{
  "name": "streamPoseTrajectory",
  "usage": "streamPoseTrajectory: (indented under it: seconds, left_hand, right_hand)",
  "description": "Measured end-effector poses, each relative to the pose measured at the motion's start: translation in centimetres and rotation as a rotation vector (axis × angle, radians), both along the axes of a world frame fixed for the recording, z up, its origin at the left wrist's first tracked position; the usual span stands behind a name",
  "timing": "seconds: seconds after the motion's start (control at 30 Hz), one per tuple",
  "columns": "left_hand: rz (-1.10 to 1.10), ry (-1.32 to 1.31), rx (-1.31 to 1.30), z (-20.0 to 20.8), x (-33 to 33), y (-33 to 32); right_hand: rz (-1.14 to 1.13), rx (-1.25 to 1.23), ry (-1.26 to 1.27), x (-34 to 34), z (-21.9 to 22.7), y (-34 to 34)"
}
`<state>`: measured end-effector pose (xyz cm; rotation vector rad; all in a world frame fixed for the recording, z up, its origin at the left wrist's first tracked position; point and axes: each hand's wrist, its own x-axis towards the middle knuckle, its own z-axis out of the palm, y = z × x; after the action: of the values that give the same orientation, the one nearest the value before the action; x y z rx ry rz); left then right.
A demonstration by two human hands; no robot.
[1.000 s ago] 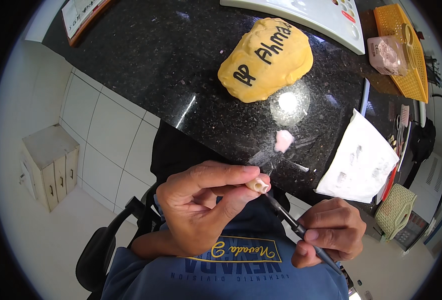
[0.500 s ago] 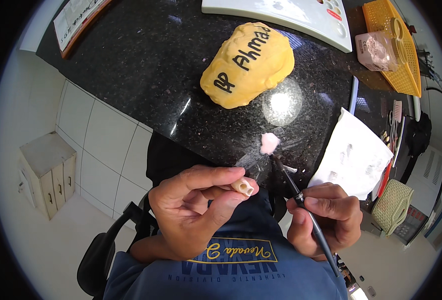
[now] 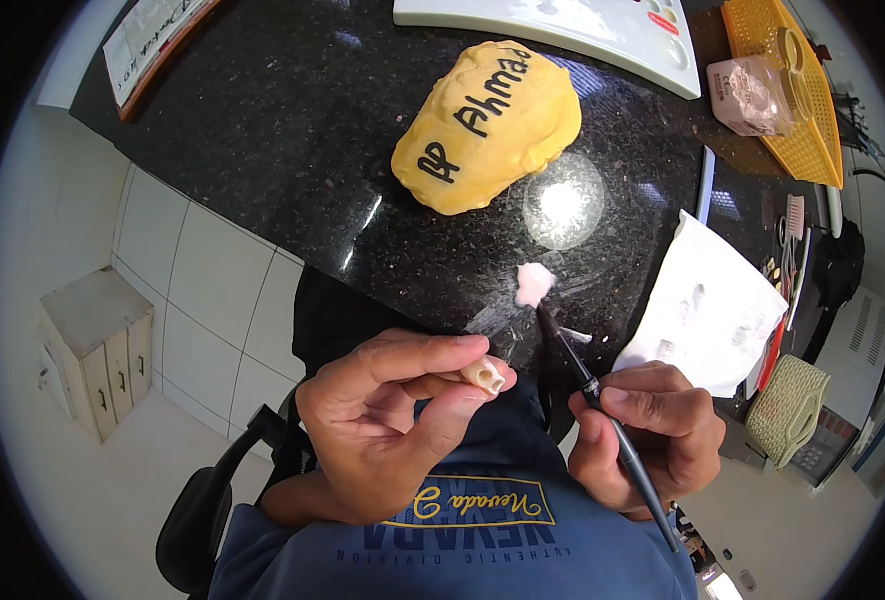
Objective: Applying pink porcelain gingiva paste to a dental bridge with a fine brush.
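Observation:
My left hand (image 3: 387,420) is closed, pinching a small ivory dental crown piece (image 3: 484,376) between thumb and fingertips. Its hollow underside faces up, with small cavities showing; the fingers hide the rest. My right hand (image 3: 652,430) grips a slim dark brush (image 3: 592,390) like a pen. The dark brush tip points away from me and meets the near edge of a pale pink blob of paste (image 3: 534,284) on the black speckled counter (image 3: 262,130). Whitish smears surround the blob.
Beyond the paste sits a yellow lump (image 3: 487,130) with black handwriting. A white palette (image 3: 562,30) lies at the back. To the right are a marked white tissue (image 3: 702,310), a jar (image 3: 750,95), a yellow basket (image 3: 812,130) and a pink-bristled brush (image 3: 794,215). A chair armrest (image 3: 197,510) is lower left.
The whole scene has shifted slightly left and up in the picture. My right hand and the brush have moved slightly left, the tip staying at the paste. The left hand keeps its pinch.

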<state>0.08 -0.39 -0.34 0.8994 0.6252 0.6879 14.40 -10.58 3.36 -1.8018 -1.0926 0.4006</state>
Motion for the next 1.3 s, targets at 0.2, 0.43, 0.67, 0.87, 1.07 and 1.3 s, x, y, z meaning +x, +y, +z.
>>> streamPoseTrajectory:
  seconds: [0.2,0.43,0.67,0.87,1.07,1.3]
  left_hand:
    - [-0.001,0.043,0.036,0.2,0.0,0.1]
    - [-0.005,0.110,0.087,0.3,0.1,0.3]
    - [-0.031,0.130,0.255,0.0,0.1,0.3]
    - [-0.046,0.158,0.256,0.1,0.2,0.4]
    - [-0.051,0.166,0.245,0.2,0.2,0.4]
    - [-0.052,0.162,0.225,0.3,0.1,0.4]
  right_hand:
    - [0.018,0.004,0.005,0.0,0.0,0.0]
    - [0.103,0.128,0.120,0.6,0.0,-0.8]
    - [0.186,0.142,0.180,0.5,0.4,-1.0]
    - [0.211,0.138,0.155,0.5,0.1,-0.9]
    - [0.239,0.149,0.157,0.6,-0.1,-0.8]
    - [0.251,0.153,0.147,0.6,-0.2,-0.8]
